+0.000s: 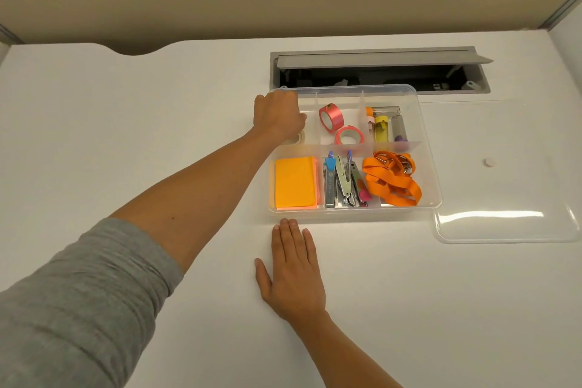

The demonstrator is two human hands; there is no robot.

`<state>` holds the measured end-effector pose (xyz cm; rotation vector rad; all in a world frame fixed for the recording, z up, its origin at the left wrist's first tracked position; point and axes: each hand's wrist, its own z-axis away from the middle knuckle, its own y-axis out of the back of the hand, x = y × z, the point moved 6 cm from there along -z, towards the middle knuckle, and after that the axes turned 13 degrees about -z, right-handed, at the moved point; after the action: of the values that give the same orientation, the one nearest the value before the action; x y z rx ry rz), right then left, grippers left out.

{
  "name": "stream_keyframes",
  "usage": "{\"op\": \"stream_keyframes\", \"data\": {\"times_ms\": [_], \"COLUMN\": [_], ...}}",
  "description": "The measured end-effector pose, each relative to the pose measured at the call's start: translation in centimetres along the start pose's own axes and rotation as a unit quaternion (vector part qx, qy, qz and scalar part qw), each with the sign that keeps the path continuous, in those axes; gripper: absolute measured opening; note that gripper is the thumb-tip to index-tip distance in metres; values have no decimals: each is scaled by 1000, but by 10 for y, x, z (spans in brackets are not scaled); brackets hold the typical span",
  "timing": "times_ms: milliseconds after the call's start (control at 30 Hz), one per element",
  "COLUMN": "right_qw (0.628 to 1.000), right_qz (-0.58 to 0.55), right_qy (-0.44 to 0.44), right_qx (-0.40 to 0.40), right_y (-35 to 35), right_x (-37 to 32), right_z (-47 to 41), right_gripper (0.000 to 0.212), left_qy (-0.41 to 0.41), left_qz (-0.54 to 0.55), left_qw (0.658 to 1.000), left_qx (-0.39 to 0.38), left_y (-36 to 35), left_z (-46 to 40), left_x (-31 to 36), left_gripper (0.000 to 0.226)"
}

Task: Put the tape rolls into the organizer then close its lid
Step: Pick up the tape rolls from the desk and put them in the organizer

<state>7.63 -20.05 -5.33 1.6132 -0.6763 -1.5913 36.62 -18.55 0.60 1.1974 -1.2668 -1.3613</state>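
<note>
Reaching into the far-left compartment, left hand knuckles-up, fingers curled down over a clear tape roll; only the roll's edge peeks out at the hand's 5 o'clock. Cannot tell whether the fingers are gripping it or have let go.

Risks, as judged:
- Roll may land on edge against the divider and stand proud, fouling the lid later.
- Hand withdrawing could drag the organizer, light plastic, nothing pinning it.

Two pink tape rolls already in the middle far compartment, one tilted, one flat. Lid lies off, at the organizer's 4 o'clock.

Left arm stretched long, forearm bare, grey sleeve bunched above the elbow. Right hand flat on the desk, palm down, fingertips just short of the organizer's near wall.
</note>
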Motion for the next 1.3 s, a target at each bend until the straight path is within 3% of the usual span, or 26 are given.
{"op": "stream_keyframes", "data": {"times_ms": [233,767,1100,1300], "right_qw": [1000,1000,1000,1000], "right_qz": [5,5,2,4], "right_qy": [0,-3,1,8], "right_qx": [-2,-5,-3,9], "right_y": [1,1,0,-1], "right_x": [0,0,0,1], "right_z": [0,-1,0,0], "right_gripper": [67,67,67,67], "left_qy": [13,20,8,15], "left_qz": [-37,-8,-15,40], "left_qw": [999,1000,1000,999], "left_qx": [-18,-22,-13,-24], "left_y": [-2,-6,-3,18], "left_z": [-7,-6,-2,-4], "left_x": [14,21,20,14], "left_gripper": [40,51,47,49]}}
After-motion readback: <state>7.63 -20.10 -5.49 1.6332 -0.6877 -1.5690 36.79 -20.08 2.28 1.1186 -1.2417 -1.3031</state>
